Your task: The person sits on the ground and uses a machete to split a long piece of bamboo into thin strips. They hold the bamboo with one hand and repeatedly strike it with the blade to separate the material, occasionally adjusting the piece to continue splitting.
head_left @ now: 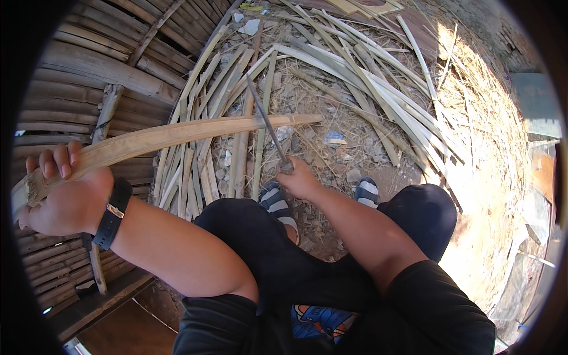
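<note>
My left hand (71, 192), a black watch on its wrist, is closed around the wide end of a long split bamboo strip (160, 136) at the far left. The strip reaches across to the right, bending in view and narrowing to a thin tip above the ground. In front of my feet, my right hand (299, 179) grips a long, narrow-bladed knife (260, 102) pointing up and away. Its blade crosses the strip near the thin end; whether the two touch, I cannot tell. The knife's handle is mostly hidden in my fist.
Split bamboo strips (355, 77) lie in loose heaps ahead, with more strips (195, 118) along the left. A slatted bamboo wall (77, 89) stands close on that side. Shavings and scraps litter the ground (473, 207), sunlit at right. My sandalled feet (275, 201) are between the heaps.
</note>
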{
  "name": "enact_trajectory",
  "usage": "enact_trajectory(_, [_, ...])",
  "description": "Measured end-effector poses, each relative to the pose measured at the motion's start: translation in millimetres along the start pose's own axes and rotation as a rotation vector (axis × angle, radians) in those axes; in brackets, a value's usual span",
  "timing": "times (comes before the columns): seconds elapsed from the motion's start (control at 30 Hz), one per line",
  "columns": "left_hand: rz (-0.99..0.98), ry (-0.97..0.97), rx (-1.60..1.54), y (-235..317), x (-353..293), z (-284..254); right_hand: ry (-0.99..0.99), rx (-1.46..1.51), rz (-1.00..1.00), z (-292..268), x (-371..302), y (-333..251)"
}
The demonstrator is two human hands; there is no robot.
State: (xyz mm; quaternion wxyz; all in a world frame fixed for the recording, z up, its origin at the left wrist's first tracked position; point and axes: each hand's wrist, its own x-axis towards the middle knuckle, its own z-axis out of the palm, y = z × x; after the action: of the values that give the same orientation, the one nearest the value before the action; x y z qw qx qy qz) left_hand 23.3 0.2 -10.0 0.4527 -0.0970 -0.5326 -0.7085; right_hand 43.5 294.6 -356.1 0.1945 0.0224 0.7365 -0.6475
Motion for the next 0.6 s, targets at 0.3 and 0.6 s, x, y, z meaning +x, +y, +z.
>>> enact_trajectory(0.3, [-0.009,0.002,-0.02,4,-5,23,-0.003,0.14,0.314,-9,-14,-44])
enact_trajectory(0.6, [-0.132,-0.249,-0.272,18,-10,7,-0.174,-0.136,0.249,-55,18,-67])
